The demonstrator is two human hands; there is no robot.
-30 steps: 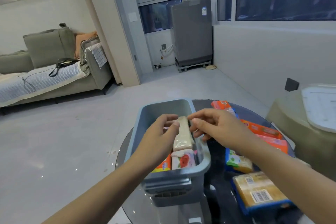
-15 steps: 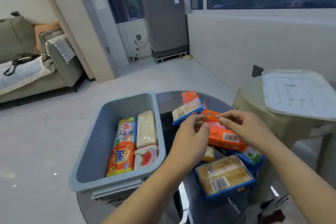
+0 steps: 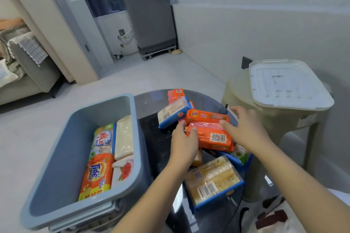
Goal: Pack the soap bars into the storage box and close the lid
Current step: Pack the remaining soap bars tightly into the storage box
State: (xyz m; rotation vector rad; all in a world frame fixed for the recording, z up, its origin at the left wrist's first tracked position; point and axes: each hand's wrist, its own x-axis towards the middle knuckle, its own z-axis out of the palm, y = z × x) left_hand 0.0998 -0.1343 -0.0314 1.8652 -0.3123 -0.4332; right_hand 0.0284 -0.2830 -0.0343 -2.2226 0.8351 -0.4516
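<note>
Orange film wrapping marks the soap pack (image 3: pixel 211 136) that both hands have gone for: the left hand (image 3: pixel 184 144) has its thumb curled onto the pack's near-left end and its fingers (image 3: pixel 181 125) tucked against the far side, so it pinches that end, while the right hand (image 3: pixel 244 128) lies over the pack's right end with its fingers (image 3: pixel 237 110) spread and fairly straight, thumb resting on top, touching more than gripping. The pack sits on the heap at the middle of the dark glass desk (image 3: pixel 149 104), overlapping a second orange pack (image 3: pixel 207 116) at its 12 o'clock and a blue-edged pack (image 3: pixel 173 112) at 10 o'clock; a large blue-edged pack of yellow bars (image 3: pixel 213 180) lies at 6 o'clock of the heap. At 9 o'clock of the hands stands the grey-blue storage box (image 3: pixel 62 155), holding four bars along its right wall, with its left part bare. Its pale lid (image 3: pixel 287 84) rests on a beige stool (image 3: pixel 274 119) at 2 o'clock, well apart from the box. I judge the step to be picking up the next bar, with packing perhaps under half done. The next move would call for a firmer hold from the right hand, a lift clear of the neighbours, and a carry leftward over the box wall.
</note>
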